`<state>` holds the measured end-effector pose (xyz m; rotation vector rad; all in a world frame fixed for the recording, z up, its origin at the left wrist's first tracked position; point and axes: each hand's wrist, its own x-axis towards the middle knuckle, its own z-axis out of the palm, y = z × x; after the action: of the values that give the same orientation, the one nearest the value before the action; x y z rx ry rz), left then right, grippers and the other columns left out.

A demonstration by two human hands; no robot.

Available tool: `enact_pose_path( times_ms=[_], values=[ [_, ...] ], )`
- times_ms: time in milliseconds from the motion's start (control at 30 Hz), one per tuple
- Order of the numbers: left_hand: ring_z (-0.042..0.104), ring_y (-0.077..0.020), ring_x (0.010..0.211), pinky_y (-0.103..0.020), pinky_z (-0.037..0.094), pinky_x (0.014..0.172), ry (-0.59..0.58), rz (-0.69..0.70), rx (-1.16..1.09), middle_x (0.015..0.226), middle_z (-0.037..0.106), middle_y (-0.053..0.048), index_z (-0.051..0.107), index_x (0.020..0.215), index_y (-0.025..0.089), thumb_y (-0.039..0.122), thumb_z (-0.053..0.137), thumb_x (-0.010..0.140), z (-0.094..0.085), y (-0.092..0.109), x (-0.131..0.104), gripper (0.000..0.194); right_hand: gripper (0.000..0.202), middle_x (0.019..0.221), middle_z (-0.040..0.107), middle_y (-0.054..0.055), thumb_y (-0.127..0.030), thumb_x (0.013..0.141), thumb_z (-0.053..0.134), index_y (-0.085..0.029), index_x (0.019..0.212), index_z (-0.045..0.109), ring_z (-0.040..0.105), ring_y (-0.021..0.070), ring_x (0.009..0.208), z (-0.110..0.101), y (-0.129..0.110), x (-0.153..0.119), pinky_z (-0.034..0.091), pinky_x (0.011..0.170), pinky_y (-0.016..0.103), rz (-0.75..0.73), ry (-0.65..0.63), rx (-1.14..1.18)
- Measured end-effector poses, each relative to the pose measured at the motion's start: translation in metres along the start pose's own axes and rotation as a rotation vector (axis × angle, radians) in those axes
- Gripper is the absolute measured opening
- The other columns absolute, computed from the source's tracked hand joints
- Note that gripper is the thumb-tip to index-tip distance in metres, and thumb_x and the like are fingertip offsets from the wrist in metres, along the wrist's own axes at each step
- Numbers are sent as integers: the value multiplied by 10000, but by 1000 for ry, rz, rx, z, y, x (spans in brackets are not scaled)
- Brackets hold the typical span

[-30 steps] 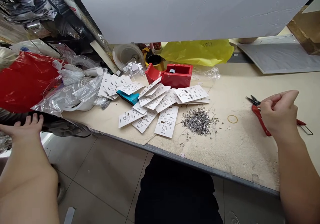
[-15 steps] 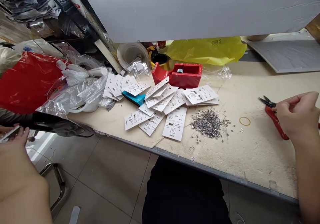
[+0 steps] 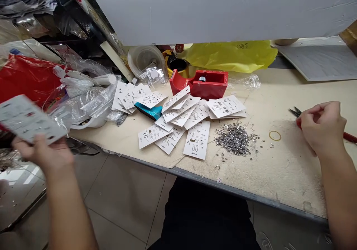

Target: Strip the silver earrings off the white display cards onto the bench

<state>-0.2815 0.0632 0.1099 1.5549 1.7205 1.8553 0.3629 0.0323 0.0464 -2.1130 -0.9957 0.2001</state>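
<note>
My left hand (image 3: 51,151) is at the far left, off the table's edge, gripping a white earring card (image 3: 32,120) between thumb and fingers. The card is tilted, blurred by motion and carries small metal pieces. At the right, my right hand (image 3: 323,127) is over the red-handled pliers (image 3: 350,138), with its fingers curled together. The dark jaws point out to the left of it, while most of the tool is covered. What the curled fingers hold, if anything, is hidden. A heap of small silver metal parts (image 3: 234,139) and a yellow rubber band (image 3: 275,135) lie left of this hand.
Several white earring cards (image 3: 196,140) are spread mid-table, some resting on a teal object (image 3: 149,110). Behind them stands a red tape dispenser (image 3: 210,84). Clear plastic bags (image 3: 97,97) crowd the left end. A yellow plastic bag (image 3: 231,56) lies at the back.
My left hand has come up and into fuller view with the earring card. My right hand has shifted slightly left and covers more of the pliers.
</note>
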Motion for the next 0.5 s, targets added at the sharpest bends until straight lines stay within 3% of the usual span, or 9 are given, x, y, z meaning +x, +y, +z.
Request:
enact_pose_path(
  times_ms=[33,67,100,200,300,333,400,467,500],
  values=[
    [564,-96,940,-125,438,596,55,20,-80,1059,613,95,414,967,288,682,727,556,18,6,-18,650,340,651,536,-44,-2,640,525,-262,813,393,559,176,635,1,1,-1,426,683,378,-18,-12,26],
    [573,-92,917,-143,481,643,50,-54,-231,1031,623,83,438,967,279,500,838,539,37,14,-37,626,327,654,553,-38,-16,638,522,-259,824,406,581,188,654,3,1,-2,430,684,378,-37,-24,51],
    [580,-75,858,-142,495,642,-3,-89,-268,1009,626,73,470,984,274,419,839,611,58,23,-58,544,312,655,563,-32,-34,637,525,-256,830,421,594,200,670,4,2,-4,433,684,380,-57,-37,74],
    [597,-75,661,-166,502,518,-277,-183,-293,915,655,17,588,1020,236,378,811,724,116,56,-114,397,263,664,573,-18,-94,645,540,-248,845,467,604,219,677,5,3,-9,441,688,396,-114,-79,155],
    [659,-110,722,-197,567,564,-584,-171,-350,936,674,-14,610,1097,238,382,717,836,162,87,-151,317,212,688,572,-10,-152,683,557,-246,861,490,601,209,661,4,2,-16,458,704,402,-166,-144,283],
    [663,-108,743,-192,572,573,-668,-121,-364,959,676,-17,601,1123,247,363,665,882,174,96,-158,275,192,694,573,-7,-171,703,571,-248,862,496,601,201,662,3,0,-19,465,714,398,-182,-179,334],
    [669,-114,812,-202,594,622,-689,103,-359,996,668,-24,575,1190,263,281,597,924,195,109,-169,268,152,700,585,-1,-236,754,614,-252,872,518,608,189,675,0,-6,-28,487,736,383,-210,-283,443],
    [665,-122,880,-229,620,704,-559,492,-291,1002,653,-18,575,1213,285,164,612,890,211,118,-176,347,180,704,604,11,-400,820,623,-254,898,551,626,192,687,-3,-16,-40,522,729,376,-228,-433,546],
    [657,-124,897,-247,629,745,-470,726,-254,993,643,-6,596,1184,308,127,646,854,218,121,-179,380,287,722,630,30,-522,845,586,-247,926,583,652,209,705,-5,-21,-46,544,728,393,-231,-538,589]
  ],
)
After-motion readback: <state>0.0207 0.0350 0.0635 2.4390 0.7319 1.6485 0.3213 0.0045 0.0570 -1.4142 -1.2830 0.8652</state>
